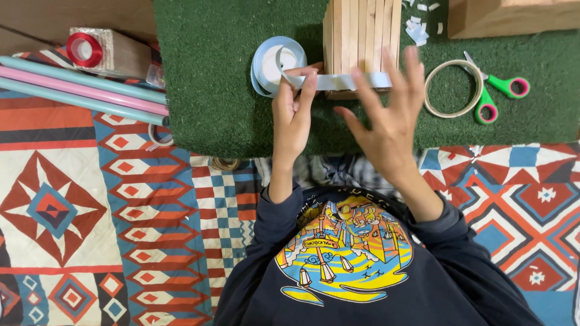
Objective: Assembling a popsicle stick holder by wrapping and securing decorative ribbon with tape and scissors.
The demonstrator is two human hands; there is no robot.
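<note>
ribbon spool (275, 63) on green mat (217, 108), just left of stick box (361, 36) | left hand (293, 115) pinches pale blue ribbon (338, 81) against box front | right hand (386, 118) open, fingers spread, fingertips pressing ribbon | tape ring (453, 88), scissors (498, 90) right

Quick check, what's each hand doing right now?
Left hand: grip closed, pinching the pale blue ribbon against the wooden stick box.
Right hand: open, fingers spread, fingertips on the ribbon.
</note>
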